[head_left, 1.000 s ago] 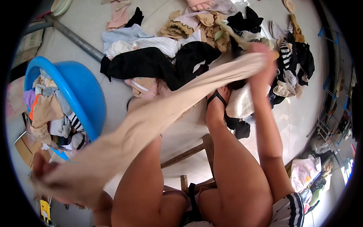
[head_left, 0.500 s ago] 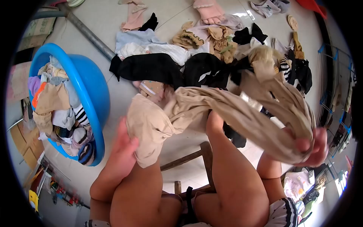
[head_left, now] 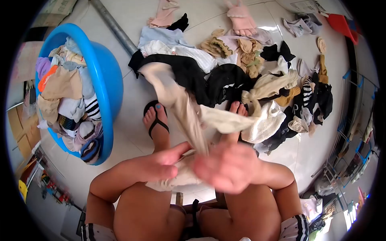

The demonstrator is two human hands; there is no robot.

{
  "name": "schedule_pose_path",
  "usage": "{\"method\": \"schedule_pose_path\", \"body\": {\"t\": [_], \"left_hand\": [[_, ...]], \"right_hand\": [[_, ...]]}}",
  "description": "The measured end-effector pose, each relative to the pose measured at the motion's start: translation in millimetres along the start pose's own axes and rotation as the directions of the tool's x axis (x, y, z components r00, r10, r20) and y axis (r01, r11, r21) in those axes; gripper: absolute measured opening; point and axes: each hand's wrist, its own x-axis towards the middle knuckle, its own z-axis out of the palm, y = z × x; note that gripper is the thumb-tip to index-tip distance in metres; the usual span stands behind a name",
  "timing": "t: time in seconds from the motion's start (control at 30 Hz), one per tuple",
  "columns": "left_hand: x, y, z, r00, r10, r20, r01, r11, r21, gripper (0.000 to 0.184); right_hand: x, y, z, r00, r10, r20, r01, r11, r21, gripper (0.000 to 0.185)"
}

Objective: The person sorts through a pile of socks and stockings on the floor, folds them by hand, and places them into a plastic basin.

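Observation:
A pair of beige tights [head_left: 185,116] hangs in front of me, its two long legs swinging out over the floor and blurred by motion. My left hand [head_left: 163,162] is closed on the bunched wide end of it, above my lap. Close beside it, my right hand [head_left: 231,166] is smeared by motion, with its fingers closed round the gathered cloth where the legs begin. Part of the bunched cloth is hidden behind my right fingers. Beyond the swinging legs lies a black garment [head_left: 177,68] on the tiles.
A blue basin [head_left: 108,76] full of socks and small clothes tilts at the left. Socks, pink gloves [head_left: 241,20], and a white fluffy piece [head_left: 265,122] are strewn ahead. A metal pole [head_left: 114,28] lies behind them. A wire rack [head_left: 352,116] stands at the right.
My right hand has come in from the far right to beside my left hand, and the tights' legs now swing forward. My left hand has moved right. The view has shifted slightly.

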Motion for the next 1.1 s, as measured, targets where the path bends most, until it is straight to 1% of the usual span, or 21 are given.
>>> {"method": "schedule_pose_path", "body": {"t": [0.07, 0.1, 0.13, 0.2, 0.23, 0.27, 0.33, 0.37, 0.4, 0.43, 0.47, 0.5, 0.53, 0.6, 0.63, 0.67, 0.7, 0.77, 0.83, 0.97, 1.1], "left_hand": [[1, 2, 3, 0.998, -0.009, -0.061, 0.008, 1.0, -0.005, 0.109], [2, -6, -2, 0.996, 0.078, -0.033, -0.079, 0.996, -0.027, 0.094], [0, -7, -4, 0.997, 0.072, -0.032, -0.073, 0.997, -0.03, 0.094], [-5, -3, -6, 0.988, -0.062, -0.142, 0.062, 0.998, -0.002, 0.075], [-3, 2, 0, 0.975, 0.028, -0.219, -0.024, 1.0, 0.018, 0.06], [-7, 7, 7, 0.976, 0.023, -0.216, -0.019, 1.0, 0.02, 0.06], [-18, 14, 28, 0.833, 0.057, -0.55, -0.007, 0.996, 0.092, 0.06], [-26, 17, 38, 0.725, 0.298, -0.62, -0.217, 0.954, 0.204, 0.059], [-39, 12, 45, 0.549, 0.513, -0.66, -0.403, 0.854, 0.328, 0.057], [-58, 6, 41, 0.29, 0.685, -0.668, -0.5, 0.704, 0.504, 0.052], [-77, 0, 38, -0.031, 0.799, -0.601, -0.47, 0.519, 0.714, 0.047], [-96, -6, 34, -0.316, 0.819, -0.479, -0.326, 0.38, 0.866, 0.044], [-111, 12, 32, -0.509, 0.736, -0.446, -0.323, 0.317, 0.892, 0.045], [-135, 37, 26, -0.805, 0.487, -0.338, -0.272, 0.204, 0.941, 0.048], [-143, 40, 14, -0.831, 0.465, -0.304, -0.237, 0.199, 0.951, 0.047], [-151, 37, 2, -0.804, 0.502, -0.32, -0.234, 0.229, 0.945, 0.047], [-156, 33, -11, -0.758, 0.554, -0.345, -0.235, 0.262, 0.936, 0.047], [-158, 24, -32, -0.663, 0.624, -0.415, -0.275, 0.313, 0.909, 0.047], [-153, 18, -44, -0.587, 0.649, -0.484, -0.33, 0.354, 0.875, 0.047], [-152, 13, -49, -0.526, 0.664, -0.532, -0.372, 0.383, 0.846, 0.046], [-131, 13, -39, -0.52, 0.682, -0.515, -0.351, 0.379, 0.856, 0.046]], "right_hand": [[0, -15, 1, 0.961, -0.216, -0.173, 0.254, 0.937, 0.241, 0.017], [1, -20, 6, 0.953, -0.264, -0.145, 0.296, 0.911, 0.286, 0.022], [3, -20, 13, 0.955, -0.257, -0.145, 0.29, 0.913, 0.286, 0.022], [7, -15, 29, 0.985, -0.158, -0.074, 0.173, 0.934, 0.313, 0.029], [5, -13, 29, 0.982, -0.176, -0.07, 0.188, 0.942, 0.279, 0.032], [3, -11, 29, 0.979, -0.194, -0.066, 0.204, 0.948, 0.245, 0.036], [4, -7, 10, 0.995, -0.1, 0.024, 0.085, 0.934, 0.346, 0.037], [3, -7, -10, 0.998, -0.045, 0.044, 0.027, 0.939, 0.342, 0.039], [-1, -14, -14, 0.996, 0.038, -0.081, -0.008, 0.94, 0.34, 0.036], [-1, -20, -18, 0.972, 0.119, -0.204, -0.042, 0.937, 0.348, 0.034], [0, -22, -34, 0.931, 0.15, -0.334, -0.048, 0.954, 0.295, 0.04], [9, -21, -55, 0.868, 0.174, -0.464, -0.065, 0.968, 0.241, 0.046], [19, -20, -76, 0.785, 0.191, -0.589, -0.095, 0.977, 0.189, 0.053], [37, -21, -109, 0.56, 0.197, -0.805, -0.198, 0.975, 0.101, 0.067], [55, -16, -104, 0.329, -0.03, -0.944, -0.013, 0.999, -0.036, 0.03], [44, -24, -120, 0.526, -0.161, -0.835, -0.382, 0.833, -0.4, 0.076], [40, -26, -126, 0.635, -0.198, -0.746, -0.314, 0.817, -0.484, 0.073], [30, -24, -116, 0.787, -0.2, -0.584, -0.011, 0.941, -0.337, 0.067], [21, -21, -104, 0.873, -0.185, -0.451, 0.107, 0.975, -0.194, 0.062], [12, -11, -96, 0.926, -0.172, -0.337, 0.142, 0.983, -0.112, 0.052], [11, 7, -103, 0.926, -0.121, -0.358, 0.053, 0.98, -0.193, 0.043]]}}
